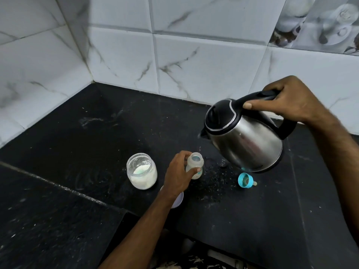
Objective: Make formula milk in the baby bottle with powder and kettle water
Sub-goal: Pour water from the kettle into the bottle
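A small clear baby bottle [195, 163] stands upright and uncapped on the black counter [97, 144]. My left hand [177, 175] grips its side. My right hand [289, 101] holds the black handle of a steel kettle [244, 140], tilted in the air with its spout just above and to the right of the bottle's mouth. A few water drops fall near the spout. An open glass jar [141, 170] with white powder in it sits left of the bottle. The blue teat cap [245, 179] lies on its side to the right.
A pale round lid [178, 200] lies partly under my left wrist. Water droplets and specks of powder are scattered on the counter around the bottle. Marble-tiled walls meet in a corner at the back left. The counter steps down at the front left.
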